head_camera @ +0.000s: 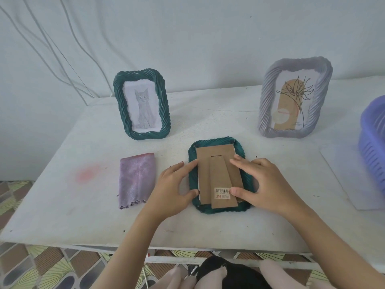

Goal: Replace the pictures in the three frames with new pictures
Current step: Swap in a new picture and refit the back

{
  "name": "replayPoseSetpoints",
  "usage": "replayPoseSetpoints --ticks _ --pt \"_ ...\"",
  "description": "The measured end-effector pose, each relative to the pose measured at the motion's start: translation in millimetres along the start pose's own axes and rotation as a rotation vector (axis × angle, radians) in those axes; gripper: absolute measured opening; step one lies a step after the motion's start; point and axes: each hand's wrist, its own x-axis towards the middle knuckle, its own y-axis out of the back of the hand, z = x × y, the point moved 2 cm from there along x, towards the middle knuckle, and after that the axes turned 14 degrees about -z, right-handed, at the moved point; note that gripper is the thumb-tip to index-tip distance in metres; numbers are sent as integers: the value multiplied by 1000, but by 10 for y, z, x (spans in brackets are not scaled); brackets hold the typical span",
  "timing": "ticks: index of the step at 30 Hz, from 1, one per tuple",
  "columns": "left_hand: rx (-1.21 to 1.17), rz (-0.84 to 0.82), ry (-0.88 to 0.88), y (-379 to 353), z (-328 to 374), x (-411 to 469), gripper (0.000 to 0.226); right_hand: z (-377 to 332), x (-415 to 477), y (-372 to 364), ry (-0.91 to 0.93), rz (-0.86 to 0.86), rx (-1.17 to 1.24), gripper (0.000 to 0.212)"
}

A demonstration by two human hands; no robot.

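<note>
A dark green twisted frame (pixel 216 142) lies face down on the white table, its brown cardboard back (pixel 218 174) with the stand flap and a barcode sticker facing up. My left hand (pixel 173 190) rests on the frame's left edge, with its fingertips at the edge of the cardboard. My right hand (pixel 264 184) presses on the right side of the cardboard, fingers spread, thumb by the sticker. A second green frame (pixel 166 113) with a grey cat picture stands at the back left. A lilac frame (pixel 264 105) with a plant drawing stands at the back right.
A folded purple cloth (pixel 136 180) lies left of the face-down frame. A blue plastic basket (pixel 373 147) sits at the right edge on a white sheet (pixel 341 180). White cables (pixel 62 59) hang along the wall behind. The table's front edge (pixel 145 247) is near my body.
</note>
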Motion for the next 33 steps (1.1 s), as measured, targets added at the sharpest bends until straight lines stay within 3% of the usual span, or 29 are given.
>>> replayPoseSetpoints --ticks 12,19,23,28,33 --pt "-35 60 -33 -4 5 14 68 32 -7 -12 6 -46 -50 96" --pt "80 95 -14 -19 61 2 96 -2 -5 21 8 -60 -77 94" --pt "149 106 -28 -33 109 -22 99 9 -3 19 12 -59 -81 93" --pt "211 103 -61 -95 162 -64 88 -7 -6 41 -1 -58 -68 95" --pt "25 150 -64 -135 45 -16 54 81 -5 8 -45 -15 47 82"
